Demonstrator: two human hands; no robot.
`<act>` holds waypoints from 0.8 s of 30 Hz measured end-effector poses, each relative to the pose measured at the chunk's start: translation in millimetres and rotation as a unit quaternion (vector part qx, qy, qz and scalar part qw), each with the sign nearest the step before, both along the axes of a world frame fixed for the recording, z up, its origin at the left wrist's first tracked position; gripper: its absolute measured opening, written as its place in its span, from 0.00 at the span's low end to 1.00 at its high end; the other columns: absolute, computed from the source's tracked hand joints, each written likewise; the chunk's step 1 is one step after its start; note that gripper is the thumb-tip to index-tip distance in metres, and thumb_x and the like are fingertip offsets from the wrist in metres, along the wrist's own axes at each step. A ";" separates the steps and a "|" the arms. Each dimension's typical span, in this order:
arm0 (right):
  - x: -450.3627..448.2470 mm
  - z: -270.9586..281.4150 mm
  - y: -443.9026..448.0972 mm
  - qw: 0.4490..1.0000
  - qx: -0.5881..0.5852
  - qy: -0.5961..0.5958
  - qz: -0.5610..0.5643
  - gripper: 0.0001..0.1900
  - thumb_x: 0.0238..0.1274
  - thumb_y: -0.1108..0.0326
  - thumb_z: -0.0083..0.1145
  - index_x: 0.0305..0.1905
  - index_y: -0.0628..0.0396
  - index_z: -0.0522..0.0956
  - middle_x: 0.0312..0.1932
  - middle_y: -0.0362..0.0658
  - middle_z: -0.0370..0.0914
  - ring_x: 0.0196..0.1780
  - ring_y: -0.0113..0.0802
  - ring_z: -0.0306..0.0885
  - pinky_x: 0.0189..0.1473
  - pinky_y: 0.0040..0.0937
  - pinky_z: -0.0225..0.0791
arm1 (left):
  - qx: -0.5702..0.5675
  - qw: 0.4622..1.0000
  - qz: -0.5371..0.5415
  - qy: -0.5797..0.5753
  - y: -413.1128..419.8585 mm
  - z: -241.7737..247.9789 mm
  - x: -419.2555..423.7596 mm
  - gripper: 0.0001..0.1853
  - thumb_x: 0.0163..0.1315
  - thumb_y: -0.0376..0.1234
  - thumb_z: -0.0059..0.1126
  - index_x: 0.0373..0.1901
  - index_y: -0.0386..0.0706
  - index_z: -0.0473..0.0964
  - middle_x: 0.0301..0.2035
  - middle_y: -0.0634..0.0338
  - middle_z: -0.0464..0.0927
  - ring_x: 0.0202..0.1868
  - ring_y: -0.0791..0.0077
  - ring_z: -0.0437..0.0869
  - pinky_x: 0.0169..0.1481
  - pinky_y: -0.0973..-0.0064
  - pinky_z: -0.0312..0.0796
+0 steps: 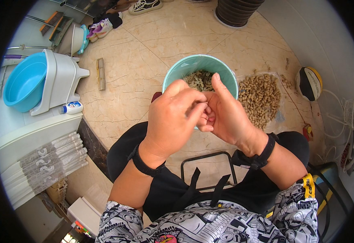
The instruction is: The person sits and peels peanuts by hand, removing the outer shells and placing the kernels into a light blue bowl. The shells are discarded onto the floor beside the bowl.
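Observation:
My left hand [174, 118] and my right hand [228, 112] meet over the near rim of a teal plastic bucket [172, 70]. The fingertips of the left hand press into the cupped right palm, its fingers curled. Small pinkish pieces, perhaps peanut kernels, show among the right fingers. The right thumb points up and away. Inside the bucket lie peanut shells [199, 79] and dry scraps. Right of the bucket, a pile of unshelled peanuts [259, 97] is spread on a clear plastic sheet [282, 104].
A ball [309, 83] rests by the right wall, near scattered peanuts. At the left are a blue basin [25, 82], a white plastic stool [63, 79], a bottle [73, 107] and a short stick-like piece [101, 74]. A dark ribbed container [237, 12] stands beyond the bucket.

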State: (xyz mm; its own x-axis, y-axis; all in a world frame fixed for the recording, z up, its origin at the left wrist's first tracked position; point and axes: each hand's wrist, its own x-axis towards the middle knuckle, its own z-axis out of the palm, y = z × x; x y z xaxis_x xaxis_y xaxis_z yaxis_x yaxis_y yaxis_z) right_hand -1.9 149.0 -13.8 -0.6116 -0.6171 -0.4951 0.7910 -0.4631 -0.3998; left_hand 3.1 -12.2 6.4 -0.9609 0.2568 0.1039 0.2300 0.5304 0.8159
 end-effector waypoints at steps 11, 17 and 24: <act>0.6 -7.3 2.7 0.999 -0.032 -0.012 -0.001 0.41 0.76 0.29 0.26 0.41 0.60 0.78 0.30 0.40 0.74 0.30 0.25 0.68 0.31 0.22 0.64 | 0.240 0.943 0.040 -0.228 -6.0 8.4 -7.3 0.03 0.66 0.23 0.60 0.32 0.33 0.79 0.30 0.60 0.78 0.32 0.77 0.85 0.35 0.78 0.75; 1.5 -3.0 -4.3 0.999 -0.017 -0.018 -0.024 0.40 0.79 0.35 0.26 0.48 0.64 0.79 0.35 0.46 0.79 0.31 0.28 0.73 0.36 0.25 0.70 | 0.318 0.905 0.089 -0.269 -18.4 5.7 -9.5 0.04 0.70 0.28 0.59 0.39 0.36 0.79 0.31 0.63 0.80 0.27 0.86 0.75 0.33 0.85 0.68; -5.3 4.9 18.3 0.998 0.003 0.062 -0.006 0.14 0.78 0.67 0.48 0.55 0.64 0.79 0.37 0.37 0.78 0.26 0.15 0.60 0.23 0.14 0.53 | 0.176 0.966 0.068 -0.175 -20.8 -10.4 -21.8 0.05 0.67 0.27 0.60 0.41 0.35 0.79 0.32 0.64 0.81 0.36 0.82 0.79 0.44 0.82 0.71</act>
State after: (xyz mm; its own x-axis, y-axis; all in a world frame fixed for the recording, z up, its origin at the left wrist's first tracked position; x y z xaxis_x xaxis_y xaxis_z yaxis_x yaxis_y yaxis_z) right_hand -7.2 167.3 -8.9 -0.6751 -0.6075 -0.4186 0.7302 -0.4694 -0.4965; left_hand -18.8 -33.0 -4.1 -0.9752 0.1346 -0.1759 -0.1450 0.2122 0.9664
